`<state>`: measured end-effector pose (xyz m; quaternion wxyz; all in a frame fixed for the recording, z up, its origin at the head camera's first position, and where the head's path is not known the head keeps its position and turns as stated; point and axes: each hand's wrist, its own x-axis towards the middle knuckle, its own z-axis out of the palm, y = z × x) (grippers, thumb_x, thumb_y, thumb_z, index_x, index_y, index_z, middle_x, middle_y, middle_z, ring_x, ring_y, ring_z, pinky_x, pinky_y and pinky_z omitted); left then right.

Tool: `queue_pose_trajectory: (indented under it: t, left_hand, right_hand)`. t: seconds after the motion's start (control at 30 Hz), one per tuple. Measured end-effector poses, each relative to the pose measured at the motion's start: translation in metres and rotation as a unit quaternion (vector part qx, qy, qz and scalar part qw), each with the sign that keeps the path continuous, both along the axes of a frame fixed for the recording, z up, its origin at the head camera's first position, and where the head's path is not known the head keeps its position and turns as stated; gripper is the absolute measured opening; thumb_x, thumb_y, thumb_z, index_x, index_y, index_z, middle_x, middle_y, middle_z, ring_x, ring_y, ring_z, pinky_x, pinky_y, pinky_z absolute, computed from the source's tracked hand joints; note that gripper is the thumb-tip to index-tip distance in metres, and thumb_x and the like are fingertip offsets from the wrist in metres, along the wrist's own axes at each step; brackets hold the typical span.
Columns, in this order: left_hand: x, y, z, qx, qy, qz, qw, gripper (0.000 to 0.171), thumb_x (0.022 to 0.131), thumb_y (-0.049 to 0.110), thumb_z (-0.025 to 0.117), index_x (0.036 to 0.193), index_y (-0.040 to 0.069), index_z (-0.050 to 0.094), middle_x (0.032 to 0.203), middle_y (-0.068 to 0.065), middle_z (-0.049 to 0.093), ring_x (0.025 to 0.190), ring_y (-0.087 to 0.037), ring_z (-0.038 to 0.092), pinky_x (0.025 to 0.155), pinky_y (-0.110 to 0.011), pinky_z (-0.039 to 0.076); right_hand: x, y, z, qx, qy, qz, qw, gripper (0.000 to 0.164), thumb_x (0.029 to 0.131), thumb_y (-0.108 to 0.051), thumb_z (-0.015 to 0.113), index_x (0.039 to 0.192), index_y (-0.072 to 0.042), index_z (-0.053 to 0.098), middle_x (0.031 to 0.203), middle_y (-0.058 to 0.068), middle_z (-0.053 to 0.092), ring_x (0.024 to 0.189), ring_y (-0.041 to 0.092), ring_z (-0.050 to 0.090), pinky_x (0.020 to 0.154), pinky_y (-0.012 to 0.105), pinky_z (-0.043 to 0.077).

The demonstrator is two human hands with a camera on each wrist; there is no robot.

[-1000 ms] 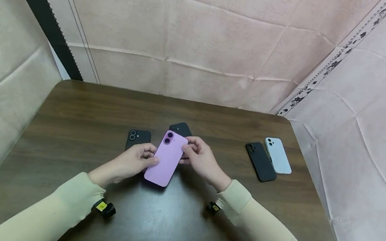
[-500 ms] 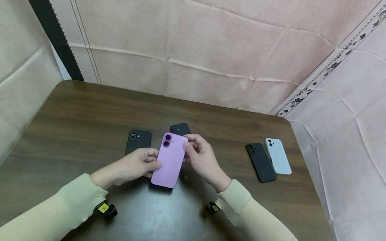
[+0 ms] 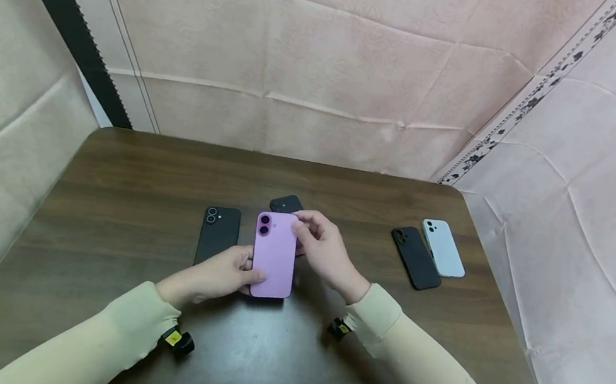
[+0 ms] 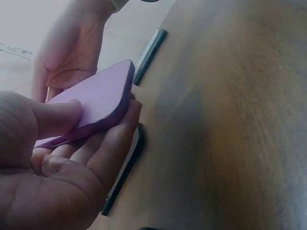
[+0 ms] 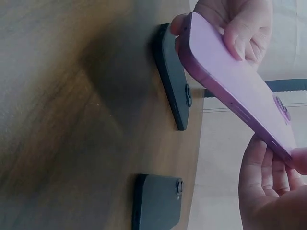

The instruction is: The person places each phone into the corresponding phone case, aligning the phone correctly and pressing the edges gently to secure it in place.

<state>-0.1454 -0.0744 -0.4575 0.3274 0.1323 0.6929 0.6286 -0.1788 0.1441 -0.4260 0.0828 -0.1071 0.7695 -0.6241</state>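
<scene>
place: sheet-screened tabletop booth; signs: creased pale sheets (image 3: 335,56) on three sides; wood-grain table (image 3: 174,167)

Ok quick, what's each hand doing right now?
Left hand: gripping the purple phone near its lower end.
Right hand: holding the same purple phone near its camera end.

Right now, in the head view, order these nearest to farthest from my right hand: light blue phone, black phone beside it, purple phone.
1. Purple phone, held by your right hand.
2. Black phone, off to the right.
3. Light blue phone, farther right.
</scene>
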Motion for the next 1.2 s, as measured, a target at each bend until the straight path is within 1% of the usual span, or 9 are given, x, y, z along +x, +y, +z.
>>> queue_pose_trajectory:
  t: [0.13,0.27,0.33,0.53,0.8,0.93,1.07,1.13,1.2]
  left_hand:
    - [0.002,0.002,0.0,0.004,-0.002,0.002,1.0,0.039,0.098,0.012,0.058,0.133,0.001,0.047,0.121,-0.016,0.063,0.106,-0.027,0.064,0.084,-0.041,0.054]
    - [0.001,0.003,0.0,0.013,-0.007,-0.006,0.9999,0.038,0.098,0.012,0.057,0.133,-0.001,0.047,0.12,-0.017,0.063,0.106,-0.028,0.064,0.084,-0.041,0.054]
    - [0.0,0.004,0.001,0.018,-0.011,0.0,0.9998,0.037,0.099,0.012,0.056,0.132,-0.002,0.047,0.119,-0.017,0.064,0.105,-0.028,0.065,0.083,-0.041,0.055]
    - [-0.004,0.004,0.003,0.011,-0.007,0.047,0.9988,0.034,0.099,0.011,0.055,0.131,0.0,0.05,0.117,-0.015,0.066,0.099,-0.027,0.067,0.078,-0.041,0.057]
    - [-0.008,0.002,0.008,-0.005,0.033,0.097,0.9947,0.025,0.099,0.011,0.055,0.123,0.002,0.054,0.106,-0.012,0.069,0.092,-0.025,0.068,0.075,-0.039,0.058]
    - [-0.011,0.001,0.01,0.018,0.041,0.141,0.989,0.024,0.1,0.012,0.053,0.122,0.001,0.054,0.108,-0.015,0.068,0.094,-0.027,0.068,0.075,-0.039,0.057]
    - [-0.016,-0.003,0.013,0.038,0.054,0.194,0.9787,0.028,0.101,0.015,0.052,0.125,0.001,0.052,0.114,-0.016,0.066,0.098,-0.027,0.067,0.077,-0.038,0.057]
    - [-0.018,-0.006,0.015,0.036,0.06,0.209,0.9754,0.03,0.101,0.018,0.053,0.127,0.003,0.051,0.117,-0.015,0.066,0.099,-0.026,0.067,0.077,-0.038,0.057]
    - [-0.019,-0.008,0.017,0.029,0.064,0.214,0.9743,0.032,0.101,0.02,0.053,0.129,0.005,0.051,0.119,-0.013,0.065,0.1,-0.025,0.067,0.078,-0.037,0.056]
  right_hand:
    - [-0.002,-0.001,0.0,0.009,0.004,-0.008,1.0,0.022,0.1,-0.025,0.056,0.113,-0.009,0.064,0.087,0.011,0.066,0.074,0.026,0.066,0.066,0.04,0.058]
    - [-0.004,-0.001,-0.003,0.004,0.006,-0.012,1.0,0.022,0.1,-0.025,0.056,0.108,-0.006,0.065,0.082,0.012,0.065,0.068,0.029,0.065,0.063,0.044,0.058]
    - [-0.005,-0.001,-0.004,0.008,0.009,-0.017,1.0,0.02,0.1,-0.023,0.056,0.107,-0.006,0.065,0.08,0.012,0.065,0.066,0.027,0.064,0.064,0.048,0.057]
    - [-0.004,-0.002,-0.006,0.019,0.004,-0.019,1.0,0.02,0.099,-0.022,0.056,0.107,-0.006,0.066,0.081,0.012,0.065,0.067,0.024,0.063,0.069,0.056,0.054]
    - [-0.002,-0.004,-0.005,-0.016,-0.019,-0.032,0.999,0.023,0.099,-0.023,0.058,0.109,-0.004,0.064,0.084,0.014,0.065,0.072,0.034,0.064,0.067,0.049,0.057]
    - [0.001,-0.004,-0.007,-0.006,-0.027,-0.026,0.999,0.021,0.099,-0.023,0.058,0.108,-0.006,0.064,0.085,0.012,0.064,0.077,0.031,0.064,0.07,0.051,0.056]
    - [0.006,-0.003,-0.013,0.023,-0.035,0.0,0.999,0.019,0.099,-0.023,0.058,0.106,-0.007,0.064,0.088,0.011,0.064,0.081,0.027,0.063,0.076,0.057,0.053]
    - [0.008,-0.002,-0.015,0.025,-0.038,0.01,0.999,0.018,0.098,-0.023,0.059,0.106,-0.007,0.064,0.09,0.01,0.064,0.081,0.024,0.062,0.077,0.056,0.053]
    - [0.012,-0.004,-0.009,0.022,-0.042,0.017,0.999,0.018,0.098,-0.018,0.059,0.108,-0.003,0.063,0.092,0.012,0.064,0.082,0.024,0.062,0.079,0.055,0.053]
